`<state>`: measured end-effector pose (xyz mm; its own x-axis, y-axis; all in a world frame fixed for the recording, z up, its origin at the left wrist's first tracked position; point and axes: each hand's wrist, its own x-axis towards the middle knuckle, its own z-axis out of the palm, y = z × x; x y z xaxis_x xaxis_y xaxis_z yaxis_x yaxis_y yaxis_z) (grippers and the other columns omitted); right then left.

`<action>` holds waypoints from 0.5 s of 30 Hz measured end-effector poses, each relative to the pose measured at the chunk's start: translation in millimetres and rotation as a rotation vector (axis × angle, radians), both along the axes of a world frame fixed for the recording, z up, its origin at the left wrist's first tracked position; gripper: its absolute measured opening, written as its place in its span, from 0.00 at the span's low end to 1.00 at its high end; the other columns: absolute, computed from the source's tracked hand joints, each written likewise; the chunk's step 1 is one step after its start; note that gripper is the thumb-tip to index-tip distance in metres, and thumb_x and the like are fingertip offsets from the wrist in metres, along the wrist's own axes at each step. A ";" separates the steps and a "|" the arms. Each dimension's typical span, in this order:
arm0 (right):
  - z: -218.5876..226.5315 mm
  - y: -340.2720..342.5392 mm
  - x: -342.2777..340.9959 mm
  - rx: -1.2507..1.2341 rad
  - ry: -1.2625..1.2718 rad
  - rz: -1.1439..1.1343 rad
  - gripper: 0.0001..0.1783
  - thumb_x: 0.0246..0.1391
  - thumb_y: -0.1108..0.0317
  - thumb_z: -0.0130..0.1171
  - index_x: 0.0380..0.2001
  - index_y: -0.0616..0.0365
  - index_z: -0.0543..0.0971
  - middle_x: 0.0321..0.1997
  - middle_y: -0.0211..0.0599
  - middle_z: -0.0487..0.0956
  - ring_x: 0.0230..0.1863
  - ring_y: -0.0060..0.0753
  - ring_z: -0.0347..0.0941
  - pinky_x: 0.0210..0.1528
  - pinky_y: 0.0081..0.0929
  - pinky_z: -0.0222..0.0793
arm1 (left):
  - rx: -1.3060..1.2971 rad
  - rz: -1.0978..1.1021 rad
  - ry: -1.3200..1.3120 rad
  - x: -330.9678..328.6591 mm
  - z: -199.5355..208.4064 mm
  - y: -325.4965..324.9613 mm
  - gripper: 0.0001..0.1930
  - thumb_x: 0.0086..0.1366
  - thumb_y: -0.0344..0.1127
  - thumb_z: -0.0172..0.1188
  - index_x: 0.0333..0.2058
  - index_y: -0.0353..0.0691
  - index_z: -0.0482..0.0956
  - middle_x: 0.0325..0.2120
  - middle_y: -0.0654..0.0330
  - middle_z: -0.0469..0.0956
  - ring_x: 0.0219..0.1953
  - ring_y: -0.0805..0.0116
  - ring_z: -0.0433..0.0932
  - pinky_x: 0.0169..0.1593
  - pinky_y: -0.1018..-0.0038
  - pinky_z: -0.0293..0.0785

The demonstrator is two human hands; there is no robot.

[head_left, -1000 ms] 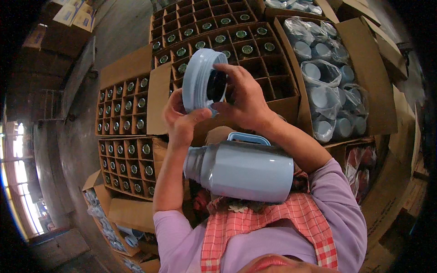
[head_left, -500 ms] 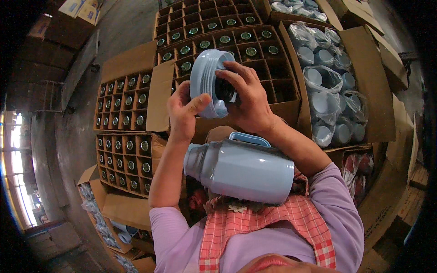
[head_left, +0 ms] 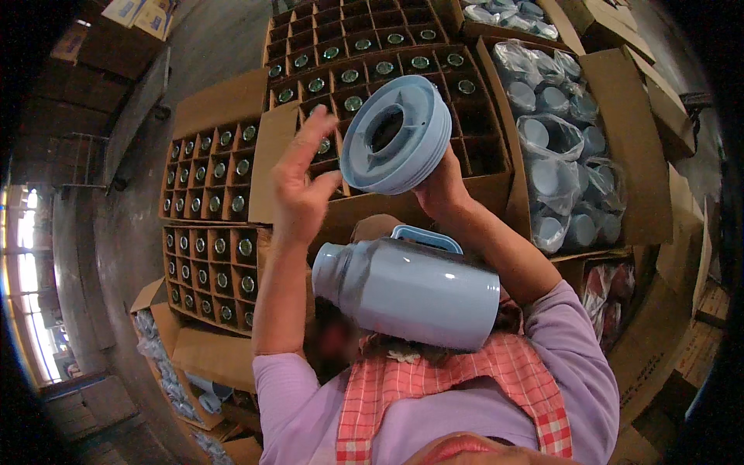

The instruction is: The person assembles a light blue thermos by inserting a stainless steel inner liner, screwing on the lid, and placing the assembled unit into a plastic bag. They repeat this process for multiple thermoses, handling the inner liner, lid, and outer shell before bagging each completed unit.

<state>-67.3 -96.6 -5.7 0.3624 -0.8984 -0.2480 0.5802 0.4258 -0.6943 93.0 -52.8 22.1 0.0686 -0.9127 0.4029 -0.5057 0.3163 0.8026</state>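
The blue ring (head_left: 418, 132) is up in the air, past the lap, tipped so that its hole looks back at the person. The right hand (head_left: 443, 186) holds it up by the near right edge. Most of its fingers hide behind the ring, so I can't tell just how they bend. The left hand (head_left: 301, 182) is open, with its fingers spread, and its thumb is just beside the ring's left edge.

The ring looks like plastic, so I think it is light and stiff. Its smooth face may be slippery. The bumpy lines around the side look like a good place to hold, with a thumb on one side and fingers on the other.

The blue jug (head_left: 418, 291) lies on its side on the lap, neck to the left, handle (head_left: 426, 238) on the far side. It is round and may roll if bumped. It sits right between the two arms, so they must go around it.

On the far side is a big box (head_left: 488, 194) with little square rooms, some with shiny round tops. To the right, blue cups (head_left: 546, 174) sit in thin clear bags (head_left: 577, 136).
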 end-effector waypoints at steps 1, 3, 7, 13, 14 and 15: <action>-2.7 -2.4 -2.7 0.001 0.003 -0.007 0.27 0.53 0.46 0.41 0.47 0.54 0.68 0.41 0.37 0.74 0.41 0.30 0.73 0.33 0.31 0.75 | 0.073 -0.037 0.458 -5.6 13.1 2.6 0.27 0.41 0.20 0.55 0.46 0.40 0.72 0.51 0.53 0.66 0.56 0.54 0.61 0.58 0.63 0.54; -9.1 -4.4 -4.5 -0.115 0.056 0.064 0.29 0.51 0.45 0.42 0.48 0.55 0.67 0.43 0.37 0.73 0.43 0.32 0.72 0.37 0.32 0.73 | 0.063 -0.078 0.484 -27.8 29.0 6.4 0.24 0.47 0.24 0.53 0.47 0.44 0.73 0.53 0.54 0.64 0.58 0.53 0.57 0.61 0.60 0.47; -29.0 -0.6 -6.0 -0.029 -0.315 0.095 0.28 0.53 0.47 0.41 0.51 0.53 0.63 0.47 0.37 0.70 0.47 0.34 0.69 0.48 0.35 0.67 | -0.125 -0.423 -0.497 -4.5 24.4 3.5 0.18 0.51 0.29 0.56 0.44 0.44 0.75 0.54 0.58 0.64 0.57 0.59 0.61 0.60 0.61 0.49; -36.7 12.0 -1.8 -0.289 -0.189 0.084 0.25 0.51 0.63 0.53 0.53 0.53 0.62 0.52 0.39 0.67 0.52 0.33 0.65 0.54 0.32 0.64 | 0.092 0.297 0.133 23.9 7.8 -8.7 0.26 0.48 0.36 0.61 0.49 0.42 0.70 0.53 0.54 0.64 0.56 0.58 0.62 0.60 0.62 0.48; -34.9 8.6 -6.0 -0.115 -0.379 0.158 0.26 0.52 0.63 0.53 0.54 0.52 0.61 0.54 0.38 0.65 0.53 0.34 0.64 0.56 0.32 0.62 | 0.069 0.107 0.128 -5.5 28.0 0.8 0.28 0.48 0.38 0.61 0.50 0.41 0.68 0.53 0.54 0.64 0.56 0.58 0.62 0.61 0.62 0.47; -32.6 5.7 -9.0 0.060 -0.563 0.229 0.28 0.52 0.63 0.53 0.55 0.52 0.59 0.55 0.37 0.64 0.55 0.34 0.62 0.57 0.33 0.59 | 0.041 -0.085 0.122 -28.0 39.5 6.4 0.29 0.48 0.39 0.62 0.51 0.41 0.67 0.53 0.54 0.64 0.56 0.57 0.62 0.61 0.62 0.45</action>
<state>-76.4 -91.0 -38.3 0.6347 -0.7727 -0.0099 0.7404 0.6118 -0.2782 65.0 -46.5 61.6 0.0369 -0.9328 0.3585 -0.3762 0.3193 0.8698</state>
